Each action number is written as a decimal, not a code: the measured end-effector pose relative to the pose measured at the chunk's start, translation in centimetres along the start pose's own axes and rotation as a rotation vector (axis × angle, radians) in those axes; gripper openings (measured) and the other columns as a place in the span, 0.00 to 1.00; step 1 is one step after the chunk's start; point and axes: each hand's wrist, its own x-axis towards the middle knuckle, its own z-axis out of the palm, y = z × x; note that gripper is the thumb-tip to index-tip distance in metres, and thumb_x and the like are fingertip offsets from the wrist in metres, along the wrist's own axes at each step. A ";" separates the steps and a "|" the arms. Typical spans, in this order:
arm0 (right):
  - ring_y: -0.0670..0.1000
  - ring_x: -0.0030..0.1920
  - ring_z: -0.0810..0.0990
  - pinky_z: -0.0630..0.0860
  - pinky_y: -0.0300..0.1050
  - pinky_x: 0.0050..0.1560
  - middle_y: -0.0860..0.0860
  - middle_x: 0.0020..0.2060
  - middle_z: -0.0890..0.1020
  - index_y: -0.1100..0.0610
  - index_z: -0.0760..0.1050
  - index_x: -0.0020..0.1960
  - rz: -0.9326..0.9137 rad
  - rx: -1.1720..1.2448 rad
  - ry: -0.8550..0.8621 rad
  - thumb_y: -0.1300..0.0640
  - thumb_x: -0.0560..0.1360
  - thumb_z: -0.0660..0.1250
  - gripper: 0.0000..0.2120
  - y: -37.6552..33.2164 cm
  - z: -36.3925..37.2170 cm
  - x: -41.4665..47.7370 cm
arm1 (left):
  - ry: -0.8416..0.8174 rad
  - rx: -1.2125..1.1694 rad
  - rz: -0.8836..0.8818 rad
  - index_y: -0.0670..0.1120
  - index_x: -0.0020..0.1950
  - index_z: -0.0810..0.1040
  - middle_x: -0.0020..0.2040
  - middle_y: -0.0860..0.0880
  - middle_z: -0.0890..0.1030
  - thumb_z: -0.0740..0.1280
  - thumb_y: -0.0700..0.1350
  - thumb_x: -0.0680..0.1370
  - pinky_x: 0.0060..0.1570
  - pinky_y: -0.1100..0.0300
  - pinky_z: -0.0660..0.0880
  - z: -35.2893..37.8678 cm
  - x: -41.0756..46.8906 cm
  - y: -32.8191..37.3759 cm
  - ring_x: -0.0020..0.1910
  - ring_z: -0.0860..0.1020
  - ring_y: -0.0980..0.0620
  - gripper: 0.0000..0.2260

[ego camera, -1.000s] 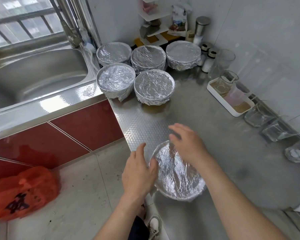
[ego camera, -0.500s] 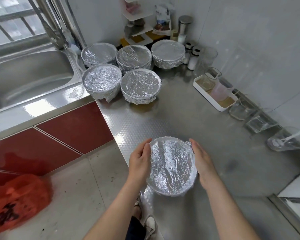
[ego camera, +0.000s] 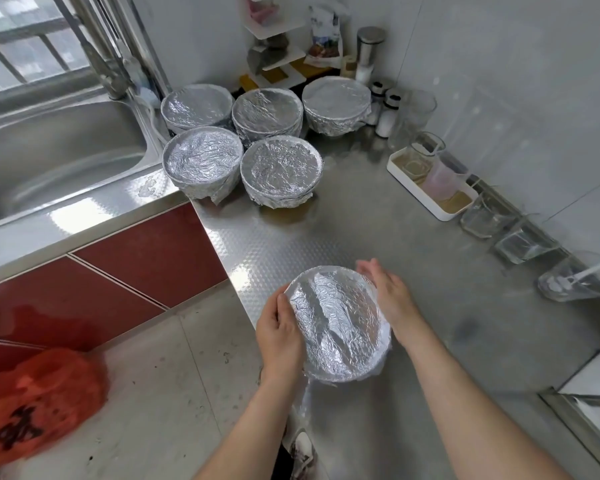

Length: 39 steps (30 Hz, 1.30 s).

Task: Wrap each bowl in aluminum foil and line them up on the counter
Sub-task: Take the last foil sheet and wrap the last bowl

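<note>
Finishing the sixth bowl [ego camera: 336, 323] at the near edge of the desk [ego camera: 361, 230], I'd say: left hand [ego camera: 279, 337] grips its foiled rim, right hand [ego camera: 392, 299] lies flat against its side. Five wrapped bowls [ego camera: 281, 169] cluster by the sink [ego camera: 49, 161].

Your left forearm [ego camera: 243, 420] and right forearm [ego camera: 465, 393] are bare all the way to the lower edge of the view, and so are your left hand [ego camera: 279, 336] and right hand [ego camera: 392, 299]. Between the forearms you show a strip of dark clothing [ego camera: 280, 462], and just beside it a pale shoe with dark markings [ego camera: 303, 449].
</note>
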 end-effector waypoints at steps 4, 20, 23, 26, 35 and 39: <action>0.48 0.61 0.76 0.66 0.39 0.57 0.56 0.63 0.78 0.60 0.75 0.64 0.089 0.240 0.421 0.54 0.82 0.55 0.17 0.1 -2.4 -1.4 | 0.066 -0.037 -0.071 0.56 0.65 0.75 0.61 0.47 0.79 0.55 0.48 0.84 0.65 0.46 0.72 0.0 -1.2 -0.5 0.63 0.75 0.44 0.13; 0.50 0.64 0.76 0.69 0.54 0.69 0.50 0.65 0.77 0.57 0.72 0.69 0.300 0.600 0.365 0.41 0.79 0.59 0.26 3.6 3.6 -7.0 | -0.082 -0.044 -0.130 0.50 0.62 0.81 0.35 0.47 0.78 0.60 0.49 0.83 0.33 0.47 0.74 0.2 1.0 0.9 0.34 0.75 0.51 0.13; 0.50 0.65 0.73 0.67 0.51 0.70 0.51 0.65 0.75 0.60 0.70 0.70 0.300 0.545 0.418 0.45 0.81 0.57 0.24 3.1 3.7 -6.9 | -0.058 -0.043 -0.133 0.51 0.59 0.82 0.28 0.53 0.72 0.59 0.50 0.83 0.30 0.52 0.69 0.5 1.1 0.6 0.30 0.70 0.53 0.13; 0.51 0.65 0.74 0.68 0.50 0.69 0.53 0.65 0.75 0.61 0.70 0.69 0.283 0.529 0.431 0.46 0.82 0.56 0.23 3.1 3.7 -6.6 | -0.040 -0.018 -0.101 0.47 0.54 0.82 0.27 0.52 0.70 0.59 0.52 0.83 0.35 0.49 0.71 0.6 0.9 0.4 0.34 0.71 0.50 0.15; 0.51 0.64 0.75 0.69 0.53 0.68 0.50 0.65 0.76 0.57 0.71 0.69 0.307 0.425 0.289 0.31 0.74 0.55 0.36 2.5 2.6 -2.1 | -0.001 -0.095 -0.158 0.45 0.67 0.75 0.65 0.38 0.76 0.55 0.51 0.84 0.65 0.43 0.72 1.6 1.7 0.8 0.65 0.73 0.37 0.17; 0.53 0.66 0.73 0.66 0.49 0.69 0.55 0.67 0.74 0.61 0.70 0.70 0.268 0.423 0.585 0.45 0.81 0.54 0.25 2.0 0.5 -2.4 | -0.073 -0.069 -0.129 0.57 0.69 0.73 0.69 0.48 0.74 0.56 0.50 0.82 0.72 0.45 0.64 0.6 2.2 1.2 0.70 0.70 0.45 0.16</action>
